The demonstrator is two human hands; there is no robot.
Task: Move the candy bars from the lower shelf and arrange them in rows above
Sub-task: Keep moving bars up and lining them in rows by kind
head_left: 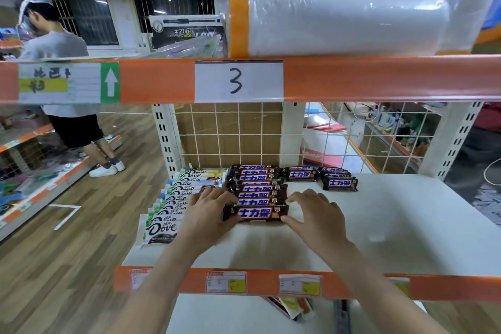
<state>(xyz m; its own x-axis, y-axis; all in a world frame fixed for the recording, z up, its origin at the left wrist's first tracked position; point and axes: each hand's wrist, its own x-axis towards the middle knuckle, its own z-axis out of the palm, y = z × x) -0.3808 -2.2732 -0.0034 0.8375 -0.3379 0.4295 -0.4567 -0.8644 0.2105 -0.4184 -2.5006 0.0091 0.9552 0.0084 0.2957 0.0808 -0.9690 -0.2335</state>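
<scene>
On the white shelf [379,225] a row of brown candy bars [256,180] runs from the back grid toward me. The nearest brown bar [254,213] lies at the row's front. My left hand [208,211] pinches its left end and my right hand [314,211] pinches its right end. Left of that row lies a row of white Dove bars [168,198], partly hidden by my left hand. Two short stacks of brown bars [302,174] [339,180] stand at the back. A few candy bars [292,306] lie on the lower shelf, mostly hidden by the orange shelf edge [260,282].
An upper shelf's orange rail [379,76] with a label "3" spans the view, bearing a wrapped white roll [339,19]. A white wire grid [230,135] backs the shelf. A person [65,84] stands at the left by another shelving unit, on a wooden floor.
</scene>
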